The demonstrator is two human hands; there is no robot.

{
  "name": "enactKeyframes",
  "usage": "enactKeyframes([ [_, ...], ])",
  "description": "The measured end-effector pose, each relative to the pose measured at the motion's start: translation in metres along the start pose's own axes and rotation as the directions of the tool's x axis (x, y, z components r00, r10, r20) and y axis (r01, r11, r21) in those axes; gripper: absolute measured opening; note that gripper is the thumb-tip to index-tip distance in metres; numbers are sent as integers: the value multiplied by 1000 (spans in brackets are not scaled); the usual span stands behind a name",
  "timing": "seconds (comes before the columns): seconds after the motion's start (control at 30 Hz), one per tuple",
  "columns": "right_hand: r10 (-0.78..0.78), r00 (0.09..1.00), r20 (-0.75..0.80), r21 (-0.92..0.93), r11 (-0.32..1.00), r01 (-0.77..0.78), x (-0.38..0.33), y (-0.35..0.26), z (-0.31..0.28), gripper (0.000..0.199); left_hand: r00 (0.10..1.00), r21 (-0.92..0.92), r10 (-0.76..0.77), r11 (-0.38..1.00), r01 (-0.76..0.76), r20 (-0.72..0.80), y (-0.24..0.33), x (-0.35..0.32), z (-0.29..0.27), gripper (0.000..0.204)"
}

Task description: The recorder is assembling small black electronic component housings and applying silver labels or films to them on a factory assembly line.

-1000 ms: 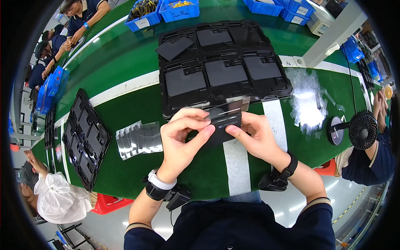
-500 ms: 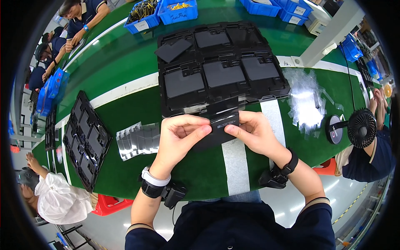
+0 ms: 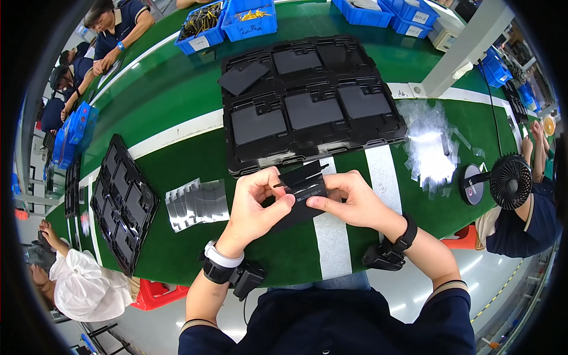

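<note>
Black flat piece, its edges partly hidden by the fingers.

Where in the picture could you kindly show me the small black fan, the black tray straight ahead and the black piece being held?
Small black fan (image 3: 511,181): head view, middle of its round grille.
Black tray (image 3: 254,158): head view, its near rim.
Black piece (image 3: 300,214): head view, its lower part.

Black fan, red stool
</note>
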State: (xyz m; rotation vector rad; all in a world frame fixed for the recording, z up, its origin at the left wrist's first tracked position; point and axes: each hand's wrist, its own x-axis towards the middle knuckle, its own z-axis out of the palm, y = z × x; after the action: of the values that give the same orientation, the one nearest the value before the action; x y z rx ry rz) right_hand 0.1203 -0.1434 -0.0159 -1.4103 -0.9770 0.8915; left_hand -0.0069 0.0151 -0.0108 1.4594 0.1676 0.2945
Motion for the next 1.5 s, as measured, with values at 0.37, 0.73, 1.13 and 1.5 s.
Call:
enactKeyframes([
  [0.37,-68,965,-253,261,956,135,2,-7,-3,17,983,5,-14,1000,15,-184,5,2,12,12],
  [0.73,-133,961,-244,298,932,205,0,-10,-11,7,951,286,115,958,-29,-286,4,6,11,10],
  [1.13,-152,966,-207,17,987,159,4,-8,-5,37,953,74,62,996,-42,-296,7,5,9,10],
  [1.5,-218,962,-167,-23,976,218,-3,-6,-14,30,977,92,31,996,-12,-211,8,3,11,11],
])
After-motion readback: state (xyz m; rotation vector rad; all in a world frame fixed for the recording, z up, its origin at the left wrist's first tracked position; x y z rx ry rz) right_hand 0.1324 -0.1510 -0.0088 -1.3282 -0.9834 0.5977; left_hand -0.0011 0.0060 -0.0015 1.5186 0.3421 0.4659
